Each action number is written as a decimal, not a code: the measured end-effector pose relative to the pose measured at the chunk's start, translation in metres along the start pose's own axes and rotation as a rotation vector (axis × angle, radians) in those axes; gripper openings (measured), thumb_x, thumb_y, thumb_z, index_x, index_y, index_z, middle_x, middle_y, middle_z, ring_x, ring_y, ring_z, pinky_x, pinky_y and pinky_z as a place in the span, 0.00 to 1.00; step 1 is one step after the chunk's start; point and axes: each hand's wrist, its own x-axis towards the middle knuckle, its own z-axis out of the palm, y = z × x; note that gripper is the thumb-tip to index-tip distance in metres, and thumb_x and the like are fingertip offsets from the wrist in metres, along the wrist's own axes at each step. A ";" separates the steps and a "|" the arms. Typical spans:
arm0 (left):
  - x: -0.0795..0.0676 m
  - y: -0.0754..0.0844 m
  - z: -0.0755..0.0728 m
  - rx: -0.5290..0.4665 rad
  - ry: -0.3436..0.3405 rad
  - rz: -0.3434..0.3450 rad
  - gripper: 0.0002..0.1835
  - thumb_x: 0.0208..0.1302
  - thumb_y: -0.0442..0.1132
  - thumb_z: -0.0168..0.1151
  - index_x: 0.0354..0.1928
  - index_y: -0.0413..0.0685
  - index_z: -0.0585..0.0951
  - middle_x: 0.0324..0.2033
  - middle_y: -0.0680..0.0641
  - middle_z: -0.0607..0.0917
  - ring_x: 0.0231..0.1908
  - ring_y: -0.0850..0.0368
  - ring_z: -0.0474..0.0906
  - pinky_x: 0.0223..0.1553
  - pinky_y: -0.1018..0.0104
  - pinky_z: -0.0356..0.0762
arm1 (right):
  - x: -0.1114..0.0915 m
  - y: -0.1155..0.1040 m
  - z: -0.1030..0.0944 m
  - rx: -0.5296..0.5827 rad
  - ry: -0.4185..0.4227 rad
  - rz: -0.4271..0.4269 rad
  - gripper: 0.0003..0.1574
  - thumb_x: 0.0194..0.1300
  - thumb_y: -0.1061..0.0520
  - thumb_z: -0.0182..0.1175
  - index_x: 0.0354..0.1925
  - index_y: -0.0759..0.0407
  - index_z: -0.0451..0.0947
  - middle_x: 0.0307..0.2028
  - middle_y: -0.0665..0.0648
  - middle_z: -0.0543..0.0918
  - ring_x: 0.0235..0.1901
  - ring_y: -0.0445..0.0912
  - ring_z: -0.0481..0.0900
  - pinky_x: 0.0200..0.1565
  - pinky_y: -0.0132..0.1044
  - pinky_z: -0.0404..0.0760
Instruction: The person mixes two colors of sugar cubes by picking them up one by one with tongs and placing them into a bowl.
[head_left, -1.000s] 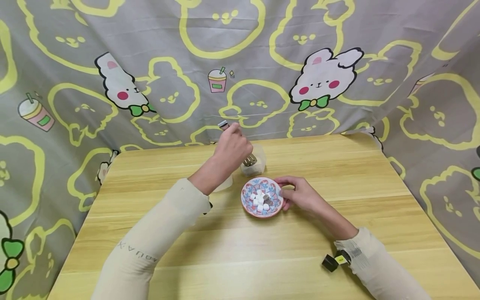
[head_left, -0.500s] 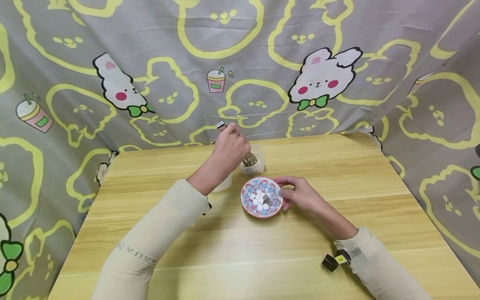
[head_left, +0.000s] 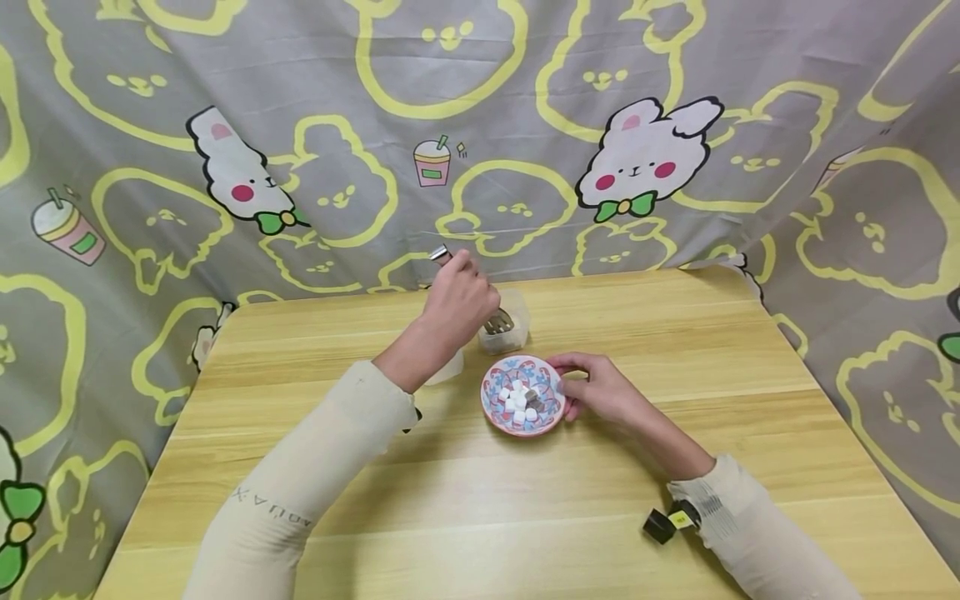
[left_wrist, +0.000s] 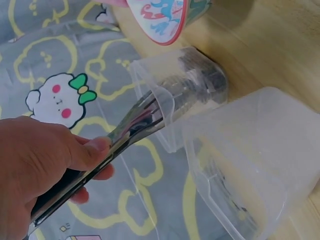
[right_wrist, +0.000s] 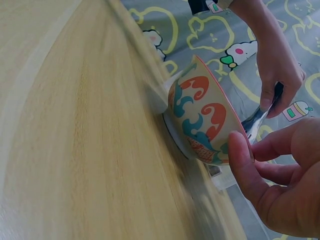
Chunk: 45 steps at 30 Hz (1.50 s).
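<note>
My left hand (head_left: 459,300) grips metal tongs (left_wrist: 137,117), slanted down with their slotted ends inside a small clear plastic container (left_wrist: 152,75). Dark pieces lie at the container's bottom; whether the tongs pinch any of them cannot be made out. My right hand (head_left: 603,387) pinches the right rim of a patterned bowl (right_wrist: 200,115) between thumb and fingers. The bowl stands on the table in front of that container, holding several small white cubes (head_left: 517,402) and a few greyish-brown ones (head_left: 534,398).
A second, larger translucent container (left_wrist: 272,135) stands left of the first, partly behind my left hand in the head view. A patterned curtain (head_left: 517,75) hangs along the wooden table's (head_left: 480,517) back edge. A small black block (head_left: 660,527) is by my right sleeve.
Almost nothing differs. My left hand, with the tongs, has shifted very slightly left and down; my right hand and the bowl stay put.
</note>
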 end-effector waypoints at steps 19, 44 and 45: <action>-0.046 -0.023 0.007 -0.214 0.436 -0.163 0.17 0.76 0.30 0.54 0.37 0.53 0.89 0.34 0.52 0.91 0.37 0.53 0.83 0.54 0.53 0.72 | 0.000 0.000 0.001 0.013 0.001 0.006 0.30 0.72 0.67 0.56 0.71 0.71 0.68 0.62 0.74 0.77 0.24 0.45 0.82 0.30 0.41 0.88; -0.111 0.007 0.007 -0.453 0.488 -0.190 0.07 0.66 0.45 0.70 0.42 0.54 0.90 0.37 0.52 0.93 0.32 0.52 0.82 0.41 0.52 0.70 | -0.002 0.000 0.003 -0.002 0.004 -0.012 0.30 0.72 0.68 0.55 0.70 0.71 0.69 0.61 0.74 0.78 0.24 0.45 0.83 0.30 0.40 0.88; -0.111 0.009 0.009 -0.456 0.489 -0.190 0.07 0.66 0.45 0.71 0.42 0.54 0.90 0.37 0.52 0.93 0.32 0.52 0.82 0.41 0.52 0.71 | -0.001 0.000 0.003 0.000 0.003 -0.012 0.30 0.72 0.68 0.55 0.70 0.71 0.69 0.61 0.74 0.78 0.24 0.45 0.83 0.30 0.40 0.88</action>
